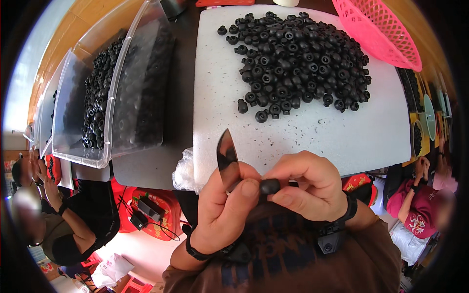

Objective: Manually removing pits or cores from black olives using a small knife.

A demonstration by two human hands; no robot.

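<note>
A small knife (pixel 226 158) is gripped in my left hand (pixel 219 215), its blade standing up past the fingers and its handle hidden in the palm. My right hand (pixel 312 190) pinches a small round black knob-like part (pixel 269 186) between thumb and fingers. The tip of my left thumb is right beside this part. Both hands are above the near edge of a white foam board (pixel 215 107). Farther off on the board lies a big pile of similar black ball-shaped parts (pixel 298 63), with holes and short stubs. Dark crumbs (pixel 293 129) are scattered nearer my hands.
On the left stands a clear plastic bin (pixel 113 112) with many black ring-like parts. A pink mesh basket (pixel 381 34) overhangs the board's far right corner. A crumpled clear bag (pixel 184 171) touches the near left corner. Other people sit left and right; a red stool (pixel 171 210) holds black adapters.
</note>
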